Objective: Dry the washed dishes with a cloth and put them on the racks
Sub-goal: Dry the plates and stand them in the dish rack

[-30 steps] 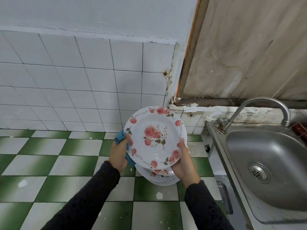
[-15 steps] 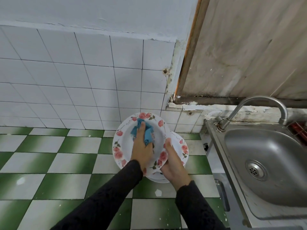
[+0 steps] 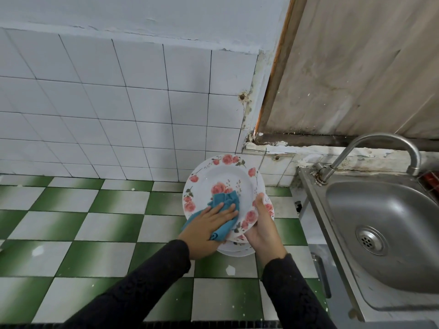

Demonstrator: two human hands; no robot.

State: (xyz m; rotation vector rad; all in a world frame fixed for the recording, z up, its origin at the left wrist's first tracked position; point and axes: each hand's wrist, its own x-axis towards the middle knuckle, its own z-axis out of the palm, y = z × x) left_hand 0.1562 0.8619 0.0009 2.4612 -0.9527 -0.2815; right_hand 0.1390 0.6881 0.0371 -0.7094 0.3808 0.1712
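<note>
A white plate with pink roses (image 3: pixel 222 178) is tilted toward me, on top of a small stack of like plates (image 3: pixel 237 249) whose edges show beneath it. My right hand (image 3: pixel 263 222) grips the stack from the lower right, thumb on the top plate's rim. My left hand (image 3: pixel 209 222) lies flat with straight fingers on a blue cloth (image 3: pixel 224 203), pressing it against the lower part of the plate's face. No rack is in view.
A steel sink (image 3: pixel 389 229) with a curved tap (image 3: pixel 380 148) stands at the right. A red thing (image 3: pixel 433 179) peeks in at the right edge behind the sink. Green and white checked floor (image 3: pixel 95 233) lies below, white tiled wall (image 3: pixel 118 103) ahead.
My left hand brought the cloth from the plate's left rim onto its face, then slid down toward the lower edge. The plates shifted slightly in my right hand.
</note>
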